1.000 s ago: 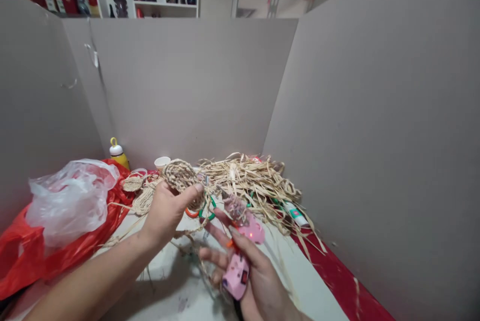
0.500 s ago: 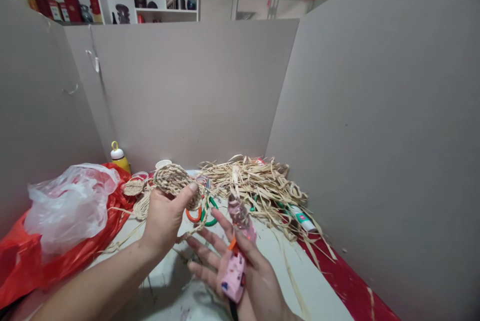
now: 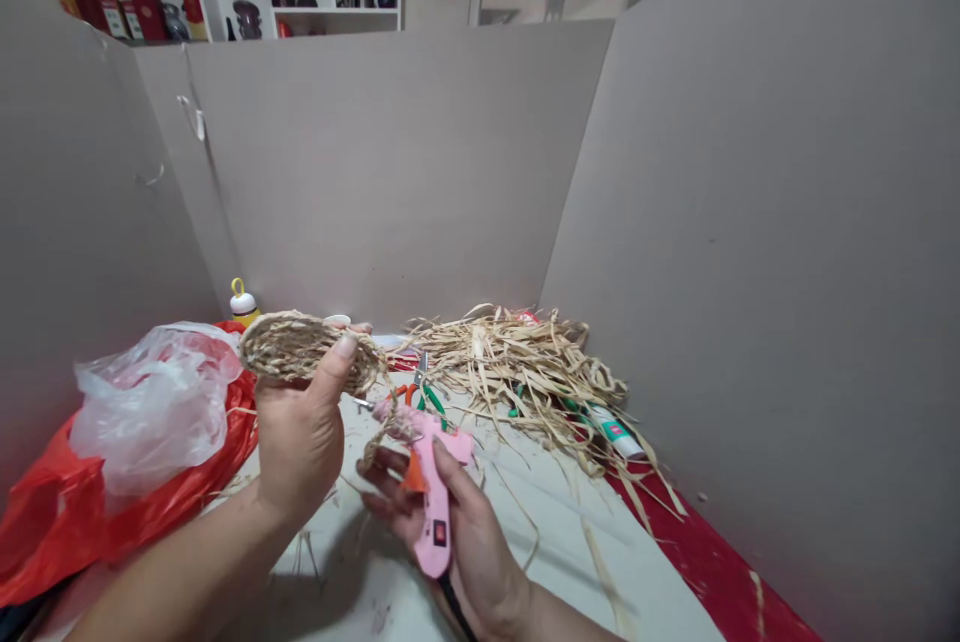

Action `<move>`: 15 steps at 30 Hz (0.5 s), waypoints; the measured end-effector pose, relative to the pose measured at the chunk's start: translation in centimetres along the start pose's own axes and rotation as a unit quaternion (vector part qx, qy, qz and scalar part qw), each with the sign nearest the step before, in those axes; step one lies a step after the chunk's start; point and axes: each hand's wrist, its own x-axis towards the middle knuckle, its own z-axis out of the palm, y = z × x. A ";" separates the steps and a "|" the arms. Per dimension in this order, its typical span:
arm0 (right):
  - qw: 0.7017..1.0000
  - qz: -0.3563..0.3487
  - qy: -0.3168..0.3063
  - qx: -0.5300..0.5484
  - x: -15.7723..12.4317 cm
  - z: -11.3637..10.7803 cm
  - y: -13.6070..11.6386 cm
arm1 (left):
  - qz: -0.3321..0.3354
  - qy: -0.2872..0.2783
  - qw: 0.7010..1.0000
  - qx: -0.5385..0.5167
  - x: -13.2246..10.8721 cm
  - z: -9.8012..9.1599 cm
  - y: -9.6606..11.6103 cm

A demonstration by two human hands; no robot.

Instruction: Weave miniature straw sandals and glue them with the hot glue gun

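My left hand (image 3: 304, 432) grips a flat oval coil of braided straw (image 3: 292, 347), thumb across its near face and fingers behind. In my right hand (image 3: 472, 532) lies a pink hot glue gun (image 3: 433, 512) with an orange trigger and a black cord. Its nozzle points up and left, just below the coil's right end. A loose tail of the straw braid (image 3: 369, 452) runs from the coil down by the right fingers, partly hidden by the gun. Behind the nozzle lie scissors (image 3: 435, 400) with green handles, beside an orange handle.
A heap of dry straw strips (image 3: 495, 352) covers the back right of the white tabletop (image 3: 585, 572), with a white and green tube (image 3: 616, 434) at its edge. At left are a red plastic bag (image 3: 45, 522), a clear bag (image 3: 157, 402) and a yellow bottle (image 3: 243, 304). Grey partitions (image 3: 375, 162) surround the table.
My left hand has moved left with the coil, which now shows its broad oval face. The glue gun has swung left, its nozzle nearer the coil, and my right fingers have curled in.
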 end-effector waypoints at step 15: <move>0.884 -0.127 0.196 -0.405 4.1 -9.4 -14.0 | -0.386 -0.056 0.921 -0.019 -0.8 2.0 -10.6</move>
